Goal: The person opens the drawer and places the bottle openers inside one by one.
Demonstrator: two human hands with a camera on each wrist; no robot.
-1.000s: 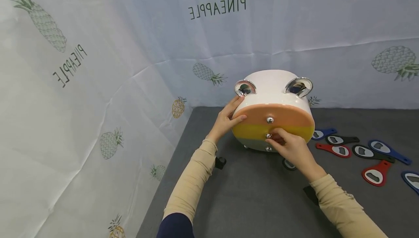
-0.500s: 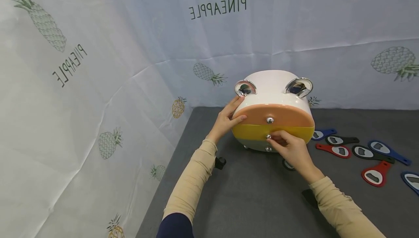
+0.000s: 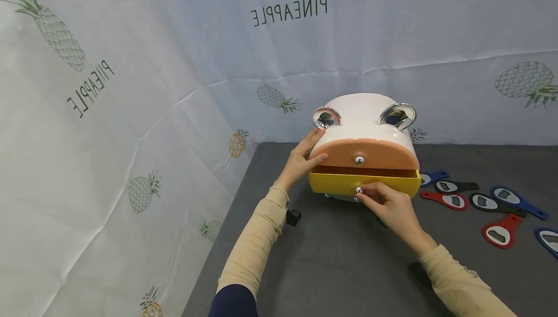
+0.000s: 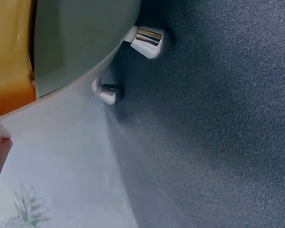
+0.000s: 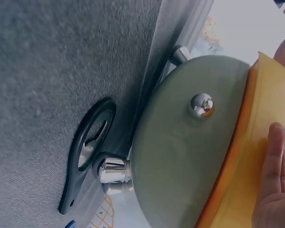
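Observation:
A white, rounded mini chest of drawers [image 3: 364, 116] with two chrome ear-like rings stands on the grey tabletop. My left hand [image 3: 300, 166] rests on its left side, fingers straight, thumb against the orange top drawer [image 3: 335, 156]. My right hand [image 3: 394, 213] pinches the round metal knob [image 3: 359, 190] of the yellow middle drawer [image 3: 333, 184]. That drawer is pulled part way out, with a dark gap over its front; its inside is mostly hidden. Below it, the grey-green bottom drawer [image 5: 175, 142] is closed in the right wrist view.
Several bottle openers lie to the right, among them a red one [image 3: 501, 231] and a blue one [image 3: 519, 202]. A black bottle opener [image 5: 90, 147] lies close by the chest's metal foot [image 5: 115, 170]. A small black object [image 3: 293, 217] is beside the left forearm. Patterned fabric [image 3: 196, 41] hangs behind.
The yellow drawer has slid out toward me from its closed position, its knob between my right fingers. The right hand has come slightly nearer; the left hand has stayed in place.

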